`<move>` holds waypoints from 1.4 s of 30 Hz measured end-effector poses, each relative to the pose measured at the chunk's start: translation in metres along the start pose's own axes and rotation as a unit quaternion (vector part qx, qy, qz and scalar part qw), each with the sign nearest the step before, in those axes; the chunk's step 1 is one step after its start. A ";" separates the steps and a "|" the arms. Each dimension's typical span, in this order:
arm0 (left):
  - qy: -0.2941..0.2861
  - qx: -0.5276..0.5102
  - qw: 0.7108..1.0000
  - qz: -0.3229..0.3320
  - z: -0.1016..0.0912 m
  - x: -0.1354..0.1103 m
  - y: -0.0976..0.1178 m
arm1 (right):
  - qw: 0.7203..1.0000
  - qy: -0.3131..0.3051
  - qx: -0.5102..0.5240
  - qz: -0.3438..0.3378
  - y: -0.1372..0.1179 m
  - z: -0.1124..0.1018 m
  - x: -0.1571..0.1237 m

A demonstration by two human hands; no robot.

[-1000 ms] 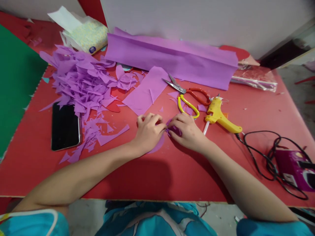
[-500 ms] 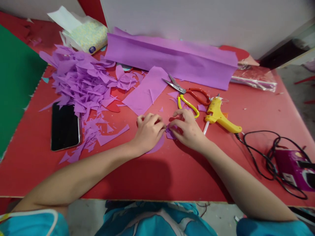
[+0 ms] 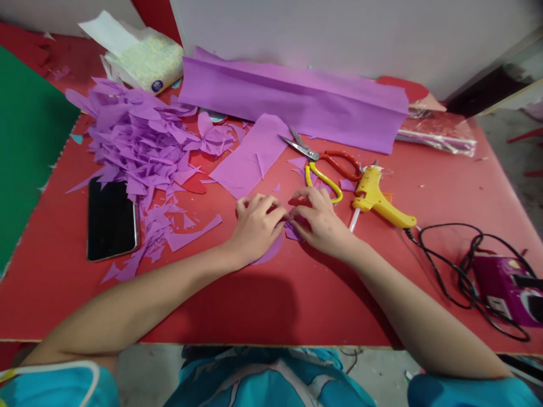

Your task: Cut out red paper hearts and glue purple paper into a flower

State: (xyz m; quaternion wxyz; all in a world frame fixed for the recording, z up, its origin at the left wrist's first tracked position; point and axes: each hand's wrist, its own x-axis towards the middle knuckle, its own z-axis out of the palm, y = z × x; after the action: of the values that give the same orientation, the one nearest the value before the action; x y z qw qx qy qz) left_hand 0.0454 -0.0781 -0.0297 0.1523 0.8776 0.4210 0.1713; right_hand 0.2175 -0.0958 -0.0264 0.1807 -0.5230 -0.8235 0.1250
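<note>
My left hand (image 3: 255, 227) and my right hand (image 3: 321, 221) meet fingertip to fingertip over a small purple paper piece (image 3: 292, 231) on the red table (image 3: 271, 294). Both hands pinch that piece, fingers curled and pressed together. A rounded purple paper shape (image 3: 270, 252) lies under my left hand's heel. Just beyond my right hand lie the yellow-and-red-handled scissors (image 3: 324, 164) and a yellow glue gun (image 3: 377, 196).
A heap of purple paper scraps (image 3: 139, 141) and a black phone (image 3: 111, 217) lie at the left. A cut purple sheet (image 3: 252, 155), a long folded purple sheet (image 3: 292, 102), a tissue pack (image 3: 144, 59), green board (image 3: 25, 141), a black cable (image 3: 458, 265) and a purple box (image 3: 507, 288) surround them.
My right hand lifted off the small purple piece and its fingers moved toward my left fingertips, uncovering the piece. My left hand barely moved.
</note>
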 end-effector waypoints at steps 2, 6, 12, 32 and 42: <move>0.004 0.012 1.000 0.013 0.000 0.000 0.000 | 1.000 0.003 0.003 0.000 0.000 0.000 0.000; 0.013 0.037 0.999 0.028 0.001 0.000 0.000 | 1.000 0.010 0.012 -0.006 0.001 0.000 -0.001; 0.023 0.038 0.998 0.037 0.003 0.000 -0.003 | 1.000 -0.002 0.020 -0.013 0.001 -0.002 -0.002; 0.044 -0.130 0.991 0.010 0.001 0.003 -0.010 | 0.993 0.076 -0.008 -0.085 0.002 0.000 -0.004; 0.021 -0.193 0.981 -0.023 -0.005 0.006 -0.012 | 0.991 0.113 0.016 -0.076 0.003 0.002 -0.005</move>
State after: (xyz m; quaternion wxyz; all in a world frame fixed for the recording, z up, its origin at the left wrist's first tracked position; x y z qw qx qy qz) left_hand 0.0389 -0.0655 -0.0294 0.3138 0.8179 0.4035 0.2642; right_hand 0.2216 -0.0990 -0.0300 0.2902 -0.4670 -0.8328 0.0642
